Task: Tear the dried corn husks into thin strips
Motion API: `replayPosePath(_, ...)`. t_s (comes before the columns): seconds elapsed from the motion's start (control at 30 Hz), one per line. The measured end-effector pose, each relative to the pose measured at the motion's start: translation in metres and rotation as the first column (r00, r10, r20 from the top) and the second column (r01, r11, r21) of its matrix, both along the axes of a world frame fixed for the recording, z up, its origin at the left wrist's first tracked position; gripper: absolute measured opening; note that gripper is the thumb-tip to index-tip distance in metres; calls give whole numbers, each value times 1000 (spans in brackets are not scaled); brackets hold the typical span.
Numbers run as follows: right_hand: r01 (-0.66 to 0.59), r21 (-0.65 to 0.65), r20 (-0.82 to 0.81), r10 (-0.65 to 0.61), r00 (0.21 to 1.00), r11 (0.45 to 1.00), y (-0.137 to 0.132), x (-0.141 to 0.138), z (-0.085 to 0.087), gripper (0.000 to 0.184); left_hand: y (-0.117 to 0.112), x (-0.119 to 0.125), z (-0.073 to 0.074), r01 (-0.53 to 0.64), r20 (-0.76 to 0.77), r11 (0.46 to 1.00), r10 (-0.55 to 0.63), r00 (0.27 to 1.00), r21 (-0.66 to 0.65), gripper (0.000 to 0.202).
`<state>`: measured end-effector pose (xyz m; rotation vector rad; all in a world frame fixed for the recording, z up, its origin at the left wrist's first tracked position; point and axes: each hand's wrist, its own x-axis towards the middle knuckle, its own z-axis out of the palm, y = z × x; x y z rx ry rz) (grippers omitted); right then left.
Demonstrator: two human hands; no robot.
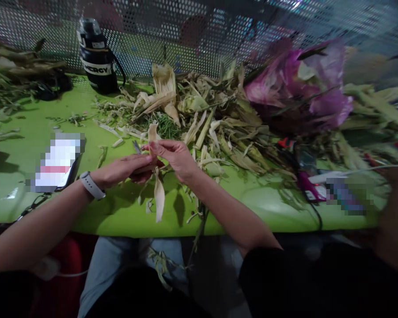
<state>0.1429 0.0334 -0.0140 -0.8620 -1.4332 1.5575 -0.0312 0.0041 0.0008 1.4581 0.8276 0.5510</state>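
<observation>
Over the green table, near its front edge, my two hands meet around a pale dried corn husk (159, 199). My left hand (135, 168), with a white band on its wrist, has its fingers closed on the husk. My right hand (178, 158) pinches the upper part of the husk between thumb and fingers. One end of the husk stands up above my fingers; the other hangs below. Just behind my left fingers lies a small grey pointed thing (136, 146), partly hidden. A clump of green strands (165, 126) lies beyond my hands, beside a heap of dried husks (241, 140).
A dark bottle (101, 70) stands at the back left, before a perforated metal panel (139, 39). A phone (58, 161) lies left. A pink plastic bag (271, 90) rests on husks at the right. Nearby are a cable (313, 210) and another person's arm (396, 216).
</observation>
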Motion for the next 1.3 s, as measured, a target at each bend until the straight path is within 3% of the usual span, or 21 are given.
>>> replayPosePath(0.1, 41, 60, -21, -40, 999, 997, 1, 0, 0, 25, 0, 1, -1, -1, -7, 1000, 1, 1000, 20, 48)
replayPosePath(0.27, 73, 215, -18, -71, 997, 974, -1, -2, -4, 21, 1, 4, -2, 101, -63, 994, -99, 993, 35, 47)
replayPosePath(0.4, 73, 214, -43, -66, 997, 974, 3, -2, -5, 23, -3, 8, -3, 163, -78, 987, -163, 983, -9, 47)
replayPosePath(0.5, 15, 197, 44, -24, 999, 980, 9, 2, -5, 29, -5, 9, -7, 142, -34, 989, -144, 989, -45, 43)
replayPosePath(0.6, 96, 342, 110, -141, 984, 935, 16, 13, 1, 33, -3, 10, -11, -1, 72, 996, 7, 997, -86, 34)
replayPosePath(0.7, 301, 536, 78, -402, 912, 789, 20, 26, 10, 34, 2, 8, -17, -249, 217, 958, 276, 936, -145, 32)
replayPosePath(0.73, 330, 545, 81, -440, 895, 771, 20, 29, 14, 35, 4, 6, -19, -304, 258, 938, 340, 904, -169, 33)
replayPosePath(0.8, 253, 480, 182, -377, 908, 840, 16, 32, 20, 46, 7, 4, -22, -363, 303, 909, 411, 860, -203, 34)
replayPosePath(0.87, 32, 309, 338, -141, 931, 950, 11, 31, 25, 56, 8, 2, -24, -405, 313, 889, 455, 834, -214, 31)
replayPosePath(0.97, -210, 112, 419, 146, 896, 971, 4, 25, 28, 47, 8, 2, -25, -446, 335, 868, 496, 801, -219, 24)
replayPosePath(1.1, -262, 76, 373, 217, 902, 962, 3, 21, 27, 29, 6, 3, -22, -420, 290, 900, 436, 852, -116, 32)
replayPosePath(1.2, -283, 88, 357, 234, 904, 955, 7, 21, 23, 38, 6, 4, -17, -413, 222, 911, 404, 888, -4, 42)
replayPosePath(1.3, -215, 156, 374, 144, 916, 964, 11, 21, 17, 44, 8, 3, -17, -456, 233, 890, 441, 867, 10, 41)
